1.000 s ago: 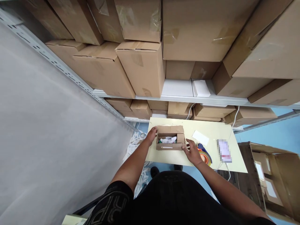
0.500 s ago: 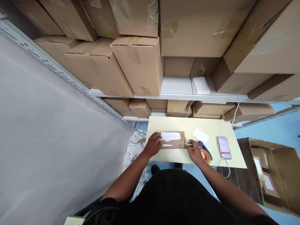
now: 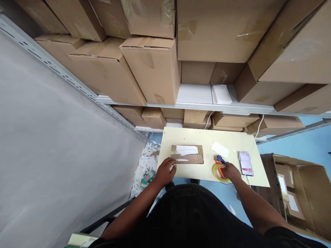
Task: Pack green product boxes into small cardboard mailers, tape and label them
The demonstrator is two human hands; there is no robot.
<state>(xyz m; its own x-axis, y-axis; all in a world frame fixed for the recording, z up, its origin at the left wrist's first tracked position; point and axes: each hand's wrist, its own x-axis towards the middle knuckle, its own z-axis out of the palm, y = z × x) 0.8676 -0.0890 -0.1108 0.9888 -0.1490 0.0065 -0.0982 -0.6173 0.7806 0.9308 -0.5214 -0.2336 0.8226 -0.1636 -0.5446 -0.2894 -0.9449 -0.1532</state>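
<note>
A small flat cardboard box (image 3: 190, 159) with torn white paper (image 3: 186, 150) stuck on its top lies on the pale yellow table (image 3: 176, 134). My left hand (image 3: 165, 171) is at the box's near left corner, fingers apart and holding nothing. To the right, my right hand (image 3: 231, 171) grips a tape dispenser (image 3: 221, 170), blue and orange with a roll of clear yellowish tape on it. Its fingers are partly hidden behind the wrist and the dispenser.
A white paper slip (image 3: 219, 149) and a phone (image 3: 245, 163) with a cable lie on the table's right side. Shelves of cardboard boxes (image 3: 152, 69) rise behind. Paper strips (image 3: 143, 165) cover the floor at left; a large open carton (image 3: 305, 193) stands at right.
My right hand has left the box's right end and taken hold of the tape dispenser, which has turned. My left hand has drawn back from the box's top toward me.
</note>
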